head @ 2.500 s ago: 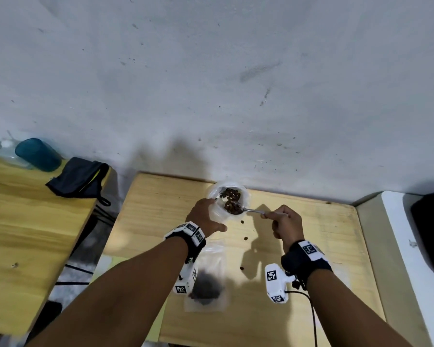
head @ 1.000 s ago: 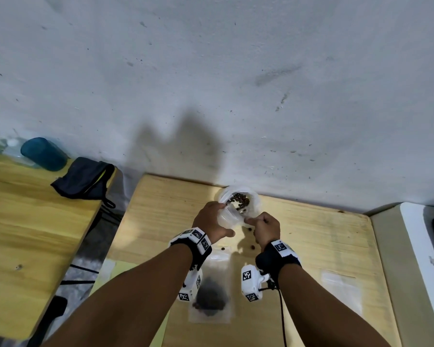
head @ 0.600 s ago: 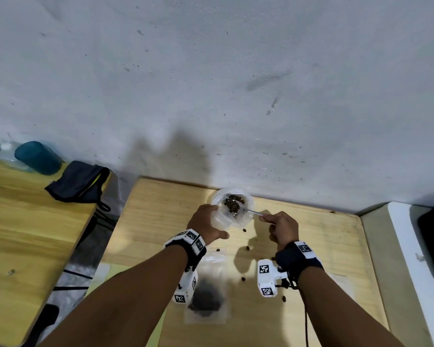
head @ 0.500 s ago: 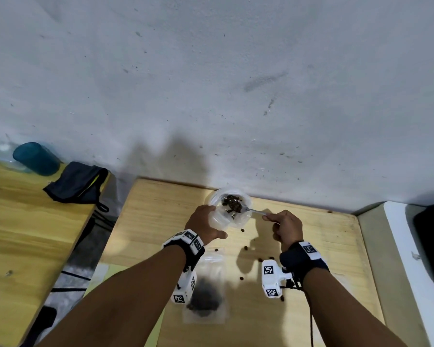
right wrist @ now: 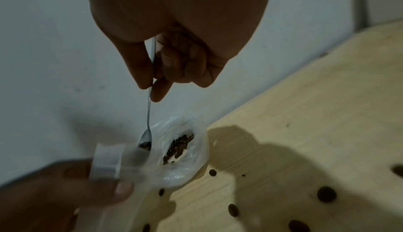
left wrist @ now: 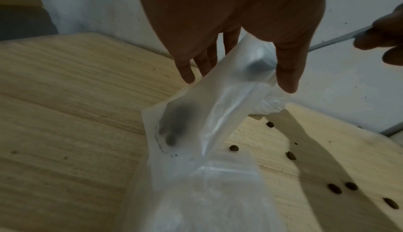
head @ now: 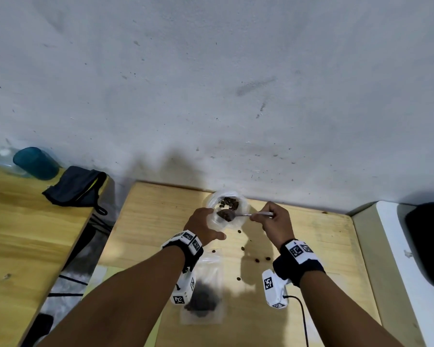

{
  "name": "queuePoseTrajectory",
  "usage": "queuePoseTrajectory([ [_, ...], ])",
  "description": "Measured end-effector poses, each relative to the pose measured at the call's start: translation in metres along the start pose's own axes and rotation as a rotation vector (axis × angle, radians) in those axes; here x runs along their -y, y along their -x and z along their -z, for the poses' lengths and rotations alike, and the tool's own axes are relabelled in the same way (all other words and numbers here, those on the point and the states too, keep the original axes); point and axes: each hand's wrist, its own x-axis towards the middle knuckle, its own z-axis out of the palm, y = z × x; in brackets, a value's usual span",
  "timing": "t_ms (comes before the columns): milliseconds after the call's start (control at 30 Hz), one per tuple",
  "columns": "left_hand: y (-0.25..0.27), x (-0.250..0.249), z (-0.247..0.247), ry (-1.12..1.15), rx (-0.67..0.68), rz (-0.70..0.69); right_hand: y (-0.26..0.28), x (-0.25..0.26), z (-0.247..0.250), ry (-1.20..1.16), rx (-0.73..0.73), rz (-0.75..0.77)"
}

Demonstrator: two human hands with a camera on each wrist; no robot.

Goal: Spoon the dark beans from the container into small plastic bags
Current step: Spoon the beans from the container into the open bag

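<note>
While my left hand [head: 203, 227] grips a small clear plastic bag [left wrist: 209, 108] by its open mouth, thumb on one side and fingers on the other, my right hand [head: 273, 221] pinches the thin handle of a metal spoon [right wrist: 149, 115] between thumb and forefinger. On the spoon bowl I see a small heap of dark beans [head: 225, 215], and it sits just at the mouth of the bag. Behind it, near the wall, stands the clear container [head: 241, 209] with more beans on its bottom. The bag I hold hangs tilted above the wooden table [head: 156, 221], with a few dark shapes showing through it. Loose beans [left wrist: 334, 188] lie scattered on the table between my two wrists. Nearer to me lies a second bag [head: 203, 300], flat, with a dark pile inside. On the neighbour table at left I see a teal cup [head: 35, 163] and a dark pouch [head: 75, 186].
</note>
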Motion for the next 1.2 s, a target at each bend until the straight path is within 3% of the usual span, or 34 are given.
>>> queuePoseTrajectory([
  [200,-0.001,0.0,0.0,0.062,-0.019,0.025,0.001,-0.003,-0.014,0.289,0.105,0.176],
  [333,-0.001,-0.001,0.002,0.06,-0.014,0.025,0.001,0.001,-0.015,0.267,0.016,0.161],
  [433,-0.002,-0.001,0.003,0.057,0.002,0.03,-0.005,0.002,-0.008,0.07,-0.163,0.074],
  [533,-0.003,-0.001,0.003,0.047,0.011,0.033,-0.014,-0.003,0.0,-0.13,-0.342,-0.113],
  [633,-0.005,0.0,0.002,0.049,0.01,0.033,-0.02,-0.007,0.002,-0.166,-0.41,-0.304],
  [833,-0.009,0.002,0.001,0.063,0.002,0.04,-0.017,-0.015,-0.013,-0.148,-0.19,-0.445],
  [967,-0.009,0.002,0.002,0.046,0.015,0.027,-0.012,-0.018,-0.018,0.123,-0.046,-0.476],
  [1067,-0.006,0.004,0.002,0.034,0.015,0.009,-0.005,-0.015,-0.015,0.34,-0.081,-0.323],
  [1133,-0.002,0.005,0.002,0.041,-0.012,-0.011,0.0,-0.009,-0.016,0.308,-0.074,-0.185],
  [1200,0.006,0.005,0.002,0.048,-0.068,-0.042,0.006,0.004,-0.019,0.217,0.047,-0.095],
])
